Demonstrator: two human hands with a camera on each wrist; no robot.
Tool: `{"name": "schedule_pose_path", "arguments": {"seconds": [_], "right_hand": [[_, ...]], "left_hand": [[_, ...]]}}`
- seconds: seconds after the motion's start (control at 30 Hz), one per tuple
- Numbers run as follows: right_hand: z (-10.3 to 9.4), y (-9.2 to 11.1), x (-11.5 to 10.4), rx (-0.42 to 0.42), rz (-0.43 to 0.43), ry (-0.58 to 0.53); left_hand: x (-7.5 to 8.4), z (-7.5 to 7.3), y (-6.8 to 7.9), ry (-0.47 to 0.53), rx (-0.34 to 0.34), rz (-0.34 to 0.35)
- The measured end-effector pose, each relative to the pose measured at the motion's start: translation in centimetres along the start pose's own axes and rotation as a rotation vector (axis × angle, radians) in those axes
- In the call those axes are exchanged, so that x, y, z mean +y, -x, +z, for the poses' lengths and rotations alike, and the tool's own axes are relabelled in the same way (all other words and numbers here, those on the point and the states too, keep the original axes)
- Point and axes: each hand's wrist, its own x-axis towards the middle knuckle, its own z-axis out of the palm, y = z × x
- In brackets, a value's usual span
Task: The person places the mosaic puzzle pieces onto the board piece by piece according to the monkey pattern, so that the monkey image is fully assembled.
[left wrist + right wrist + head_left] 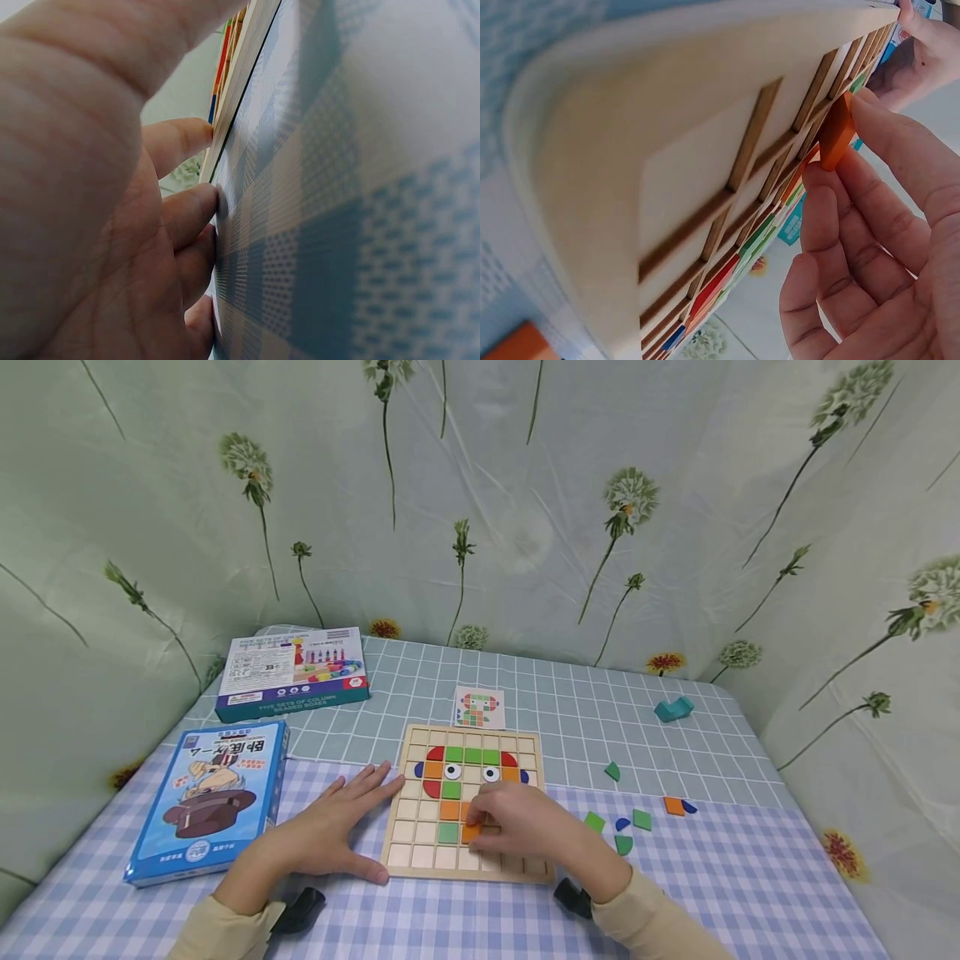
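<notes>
A wooden grid board [420, 864] lies on the checked cloth, with red, green, orange and blue pieces and two eye pieces set in its cells. My right hand [517, 822] is over the lower middle of the board. Between its thumb and fingers it pinches an orange square tile [837, 131], tilted above the grid beside a green tile [447, 832]. My left hand [330, 827] lies with spread fingers at the board's left side; its fingertips [199, 202] rest on the cloth and touch the board's edge.
Behind the board lies a pattern card [480, 707]. To the right are loose green pieces [642, 819], an orange piece [673, 806], blue pieces [622, 824] and a teal block [673, 709]. A blue game box [210, 802] and a bead-set box [292, 672] stand left.
</notes>
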Motion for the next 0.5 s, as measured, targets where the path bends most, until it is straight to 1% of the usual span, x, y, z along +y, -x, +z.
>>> {"name": "schedule_pose_path", "arguments": {"seconds": [0.3,0.5], "right_hand": [[0.21,-0.24,0.06,0.000,-0.018,0.014],[0.33,-0.28,0.05,-0.009,-0.013,0.011]], "left_hand": [[0.08,0.01,0.04,-0.009,0.003,0.000],[0.09,-0.01,0.03,-0.008,0.004,-0.002]]}}
